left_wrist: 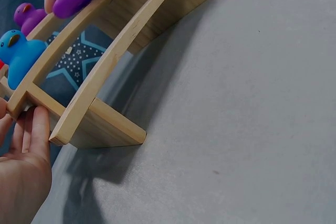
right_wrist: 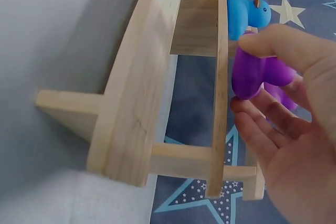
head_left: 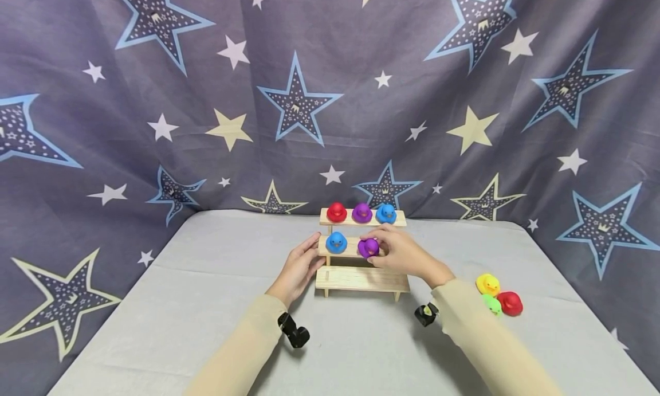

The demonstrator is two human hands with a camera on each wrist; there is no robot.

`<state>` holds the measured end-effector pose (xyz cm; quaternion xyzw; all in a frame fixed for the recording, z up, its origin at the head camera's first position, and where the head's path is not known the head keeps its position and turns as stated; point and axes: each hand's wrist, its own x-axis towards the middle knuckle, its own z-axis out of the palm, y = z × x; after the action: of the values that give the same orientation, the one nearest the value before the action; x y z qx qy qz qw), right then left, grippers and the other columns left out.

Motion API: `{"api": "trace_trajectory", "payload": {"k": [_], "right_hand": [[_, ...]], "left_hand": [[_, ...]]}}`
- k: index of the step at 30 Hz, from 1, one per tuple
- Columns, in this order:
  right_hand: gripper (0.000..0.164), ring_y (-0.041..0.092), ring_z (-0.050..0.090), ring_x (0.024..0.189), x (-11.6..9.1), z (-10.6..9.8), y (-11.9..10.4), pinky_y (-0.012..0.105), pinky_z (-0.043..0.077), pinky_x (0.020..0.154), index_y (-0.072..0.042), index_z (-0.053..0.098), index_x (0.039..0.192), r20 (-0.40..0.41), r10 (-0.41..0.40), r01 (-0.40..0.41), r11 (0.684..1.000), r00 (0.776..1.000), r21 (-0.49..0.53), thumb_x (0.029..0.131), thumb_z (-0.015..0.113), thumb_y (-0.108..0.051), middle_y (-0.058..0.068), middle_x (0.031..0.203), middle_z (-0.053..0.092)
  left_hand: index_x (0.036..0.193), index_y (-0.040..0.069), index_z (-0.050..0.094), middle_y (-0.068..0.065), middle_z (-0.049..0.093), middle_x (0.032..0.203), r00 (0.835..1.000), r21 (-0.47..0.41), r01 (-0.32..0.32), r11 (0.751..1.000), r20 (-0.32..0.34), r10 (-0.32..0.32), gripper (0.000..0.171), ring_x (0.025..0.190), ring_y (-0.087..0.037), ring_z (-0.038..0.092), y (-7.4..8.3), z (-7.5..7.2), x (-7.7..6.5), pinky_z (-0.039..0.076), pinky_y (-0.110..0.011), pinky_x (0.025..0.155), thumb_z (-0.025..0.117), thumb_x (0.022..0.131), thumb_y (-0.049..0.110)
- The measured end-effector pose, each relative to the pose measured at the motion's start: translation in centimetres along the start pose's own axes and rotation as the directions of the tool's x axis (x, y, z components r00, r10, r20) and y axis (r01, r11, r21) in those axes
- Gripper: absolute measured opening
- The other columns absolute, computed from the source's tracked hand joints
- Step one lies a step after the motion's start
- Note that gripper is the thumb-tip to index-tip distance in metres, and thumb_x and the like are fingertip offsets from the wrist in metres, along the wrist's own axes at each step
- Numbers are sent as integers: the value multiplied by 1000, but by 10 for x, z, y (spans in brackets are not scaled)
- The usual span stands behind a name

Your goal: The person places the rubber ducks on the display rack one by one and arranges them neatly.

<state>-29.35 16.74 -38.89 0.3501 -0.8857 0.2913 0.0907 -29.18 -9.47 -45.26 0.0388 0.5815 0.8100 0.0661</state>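
A three-step wooden display stand (head_left: 362,279) stands on the table. My right hand (head_left: 404,253) pinches a purple rubber duck (right_wrist: 248,72) between thumb and fingers, at the right part of the middle step. My left hand (head_left: 299,268) holds the left end of that step, with its fingers (left_wrist: 39,129) against the stand's side. Beside it on the middle step sits a blue rubber duck (head_left: 336,243). On the top step a red duck (head_left: 337,212), another purple duck (head_left: 362,213) and another blue duck (head_left: 386,214) sit in a row. The bottom step bears no duck.
To the right on the grey-white tabletop (head_left: 222,281), a yellow duck (head_left: 487,284), a green duck (head_left: 492,304) and a second red duck (head_left: 510,304) lie close together. A grey curtain with stars (head_left: 330,98) hangs behind the table.
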Motion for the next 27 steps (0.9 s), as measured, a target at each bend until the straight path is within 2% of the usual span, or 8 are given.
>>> {"api": "trace_trajectory", "payload": {"k": [5,9,17,22,27], "right_hand": [[48,31,61,77,6,2,1,26,52,65,-4,68,125,29,3,-4,998,1000,57,79,81,-6,6,104,59],[52,29,62,78,9,4,3,28,55,65,-2,64,130,51,21,-25,996,998,87,80,79,-4,6,99,63],[55,25,66,88,12,8,6,47,62,78,1,63,130,22,41,-43,994,999,103,79,80,-5,13,104,69],[53,24,67,87,12,10,7,43,62,77,2,64,128,-1,32,-32,995,999,98,79,81,-6,14,102,70],[54,27,69,93,13,11,7,38,62,81,2,63,130,5,46,-46,992,999,120,80,80,-6,15,107,70]], "left_hand": [[156,0,30,-22,29,158,1000,-5,2,1000,-4,-2,55,142,-33,34,0,0,0,43,-34,113,38,102,-3],[156,0,30,-22,29,157,1000,-5,3,1000,-4,-3,54,143,-33,34,0,1,0,43,-34,112,38,102,-3],[156,0,29,-22,28,158,1000,0,-1,1000,-5,1,54,143,-33,34,1,1,-1,42,-34,114,38,102,-2],[156,0,30,-21,30,157,1000,-2,-1,1000,-5,1,55,142,-33,35,0,1,-1,42,-34,114,39,102,-2],[156,0,29,-21,30,158,1000,-3,-1,1000,-5,1,55,142,-34,35,1,1,-1,42,-34,114,39,102,-2]]}}
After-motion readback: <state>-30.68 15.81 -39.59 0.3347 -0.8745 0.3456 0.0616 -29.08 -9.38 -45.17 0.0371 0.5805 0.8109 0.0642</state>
